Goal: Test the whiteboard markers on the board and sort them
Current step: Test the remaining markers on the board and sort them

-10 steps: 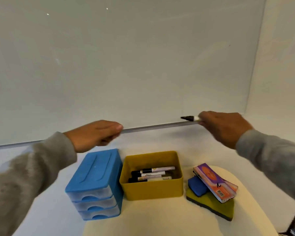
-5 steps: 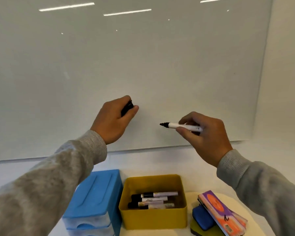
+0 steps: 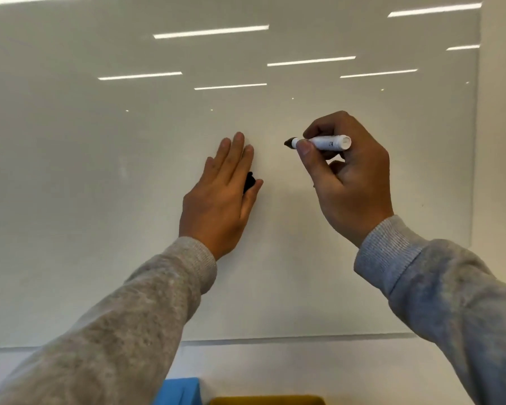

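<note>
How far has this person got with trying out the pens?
Barely started. Done: the cap is off, tucked between the left hand's thumb and palm as its fingers lie flat on the whiteboard. In hand: the right hand grips the uncapped marker, its tip at the board, where no ink mark shows. Left: the test stroke, then sorting.

Head view, close, facing the whiteboard (image 3: 129, 200)

Blue plastic unit (image 3: 178, 390), top edge only, at the lower frame border; wall (image 3: 500, 141) right of the board; grey knit sleeves (image 3: 123, 331) in the foreground.
</note>
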The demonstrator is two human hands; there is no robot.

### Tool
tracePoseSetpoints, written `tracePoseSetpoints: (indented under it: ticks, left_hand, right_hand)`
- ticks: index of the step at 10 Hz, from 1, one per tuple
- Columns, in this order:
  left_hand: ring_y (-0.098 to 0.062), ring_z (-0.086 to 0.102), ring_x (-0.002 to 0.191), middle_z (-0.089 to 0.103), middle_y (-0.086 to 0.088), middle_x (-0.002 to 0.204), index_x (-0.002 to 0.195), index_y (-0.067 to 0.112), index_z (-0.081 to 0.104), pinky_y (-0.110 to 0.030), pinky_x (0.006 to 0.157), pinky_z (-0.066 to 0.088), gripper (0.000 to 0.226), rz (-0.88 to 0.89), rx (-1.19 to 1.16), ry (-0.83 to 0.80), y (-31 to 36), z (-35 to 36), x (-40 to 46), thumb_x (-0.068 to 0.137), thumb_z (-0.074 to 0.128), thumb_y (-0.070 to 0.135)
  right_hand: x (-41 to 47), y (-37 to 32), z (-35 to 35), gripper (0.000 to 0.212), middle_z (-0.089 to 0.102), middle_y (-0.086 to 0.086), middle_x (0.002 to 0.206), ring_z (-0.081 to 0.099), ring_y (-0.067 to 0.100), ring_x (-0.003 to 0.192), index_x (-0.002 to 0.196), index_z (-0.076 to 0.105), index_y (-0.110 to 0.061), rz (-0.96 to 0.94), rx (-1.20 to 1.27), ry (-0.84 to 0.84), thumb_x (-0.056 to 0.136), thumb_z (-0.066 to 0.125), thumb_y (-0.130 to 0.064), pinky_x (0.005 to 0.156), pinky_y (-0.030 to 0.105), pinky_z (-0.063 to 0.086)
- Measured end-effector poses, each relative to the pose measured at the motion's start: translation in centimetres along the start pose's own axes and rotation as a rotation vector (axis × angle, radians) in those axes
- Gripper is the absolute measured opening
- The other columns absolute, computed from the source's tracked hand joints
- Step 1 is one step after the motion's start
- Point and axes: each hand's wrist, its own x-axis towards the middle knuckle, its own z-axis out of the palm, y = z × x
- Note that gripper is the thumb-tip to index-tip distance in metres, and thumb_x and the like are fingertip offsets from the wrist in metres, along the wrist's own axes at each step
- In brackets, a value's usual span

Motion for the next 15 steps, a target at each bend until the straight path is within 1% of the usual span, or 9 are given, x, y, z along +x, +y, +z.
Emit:
tracePoseSetpoints:
  ticks: [4, 6, 7, 9, 10, 11, 13, 14, 15]
  left_hand:
    - [-0.02, 0.012, 0.154, 0.015, -0.005, 0.166, 0.159, 0.012, 0.019, -0.036, 0.122, 0.02, 0.061, 0.053, 0.215, 0.067, -0.3, 1.7, -0.4, 0.108, 0.025, 0.044]
    - [-0.02, 0.011, 0.154, 0.014, -0.006, 0.166, 0.159, 0.012, 0.018, -0.036, 0.123, 0.02, 0.062, 0.068, 0.199, 0.079, -0.5, 1.9, -0.5, 0.107, 0.025, 0.045]
    - [-0.02, 0.01, 0.154, 0.012, -0.005, 0.167, 0.159, 0.012, 0.017, -0.036, 0.123, 0.019, 0.062, 0.067, 0.199, 0.082, -0.5, 2.0, -0.6, 0.107, 0.024, 0.045]
    - [-0.02, 0.009, 0.154, 0.012, -0.005, 0.167, 0.159, 0.012, 0.016, -0.037, 0.123, 0.019, 0.062, 0.067, 0.19, 0.098, -0.5, 2.2, -0.7, 0.107, 0.025, 0.045]
    - [-0.019, 0.007, 0.154, 0.01, -0.005, 0.167, 0.159, 0.012, 0.015, -0.037, 0.124, 0.018, 0.062, 0.062, 0.189, 0.095, -0.5, 2.3, -0.7, 0.107, 0.022, 0.045]
    - [-0.02, 0.008, 0.154, 0.011, -0.006, 0.167, 0.159, 0.012, 0.016, -0.037, 0.124, 0.019, 0.062, 0.07, 0.19, 0.104, -0.5, 2.4, -0.8, 0.107, 0.022, 0.045]
    - [-0.02, 0.008, 0.154, 0.011, -0.006, 0.167, 0.159, 0.011, 0.016, -0.038, 0.124, 0.019, 0.062, 0.059, 0.186, 0.111, -0.4, 2.6, -0.9, 0.107, 0.024, 0.044]
    - [-0.021, 0.01, 0.154, 0.013, -0.008, 0.167, 0.159, 0.01, 0.018, -0.04, 0.124, 0.02, 0.061, 0.069, 0.186, 0.123, -0.4, 2.6, -1.0, 0.108, 0.026, 0.043]
    - [-0.022, 0.009, 0.154, 0.012, -0.008, 0.167, 0.159, 0.01, 0.017, -0.041, 0.124, 0.021, 0.061, 0.066, 0.184, 0.121, -0.4, 2.8, -1.0, 0.108, 0.026, 0.042]
  right_hand:
    - [0.5, 2.7, 1.3, 0.02, 0.069, 0.0, 0.107, 0.061, 0.007, 0.09, 0.112, 0.072, -0.013, -0.146, -0.194, -0.08, 0.096, 0.068, -0.024, 0.077, 0.007, 0.05]
    - [-1.1, 3.0, 1.2, 0.019, 0.07, 0.008, 0.102, 0.063, 0.014, 0.087, 0.11, 0.073, -0.005, -0.324, -0.242, -0.233, 0.095, 0.068, -0.017, 0.078, 0.013, 0.05]
    - [-0.3, 3.3, 0.5, 0.021, 0.071, 0.008, 0.105, 0.063, 0.012, 0.09, 0.112, 0.074, -0.004, -0.267, -0.246, -0.087, 0.095, 0.069, -0.017, 0.08, 0.008, 0.049]
    - [-1.6, 3.4, 0.2, 0.021, 0.071, 0.007, 0.104, 0.065, 0.014, 0.088, 0.111, 0.075, -0.005, -0.289, -0.248, -0.163, 0.095, 0.069, -0.018, 0.079, 0.01, 0.049]
    - [-1.5, 3.6, -0.4, 0.02, 0.072, 0.006, 0.104, 0.065, 0.013, 0.088, 0.11, 0.075, -0.006, -0.215, -0.231, -0.066, 0.095, 0.07, -0.018, 0.078, 0.013, 0.051]
    - [-2.8, 3.5, 0.1, 0.02, 0.072, 0.007, 0.101, 0.063, 0.012, 0.086, 0.108, 0.075, -0.005, -0.264, -0.241, -0.169, 0.094, 0.069, -0.018, 0.077, 0.012, 0.051]
    - [-2.4, 3.8, -0.6, 0.017, 0.071, 0.003, 0.101, 0.063, 0.01, 0.086, 0.108, 0.075, -0.008, -0.192, -0.211, -0.081, 0.095, 0.07, -0.019, 0.075, 0.013, 0.051]
    - [-3.4, 3.8, -0.6, 0.018, 0.072, 0.003, 0.098, 0.064, 0.012, 0.083, 0.105, 0.076, -0.007, -0.248, -0.226, -0.19, 0.094, 0.069, -0.02, 0.074, 0.013, 0.051]
    - [-3.1, 4.0, -1.6, 0.013, 0.071, 0.004, 0.096, 0.065, 0.014, 0.081, 0.102, 0.076, -0.007, -0.189, -0.197, -0.094, 0.094, 0.071, -0.015, 0.069, 0.021, 0.053]
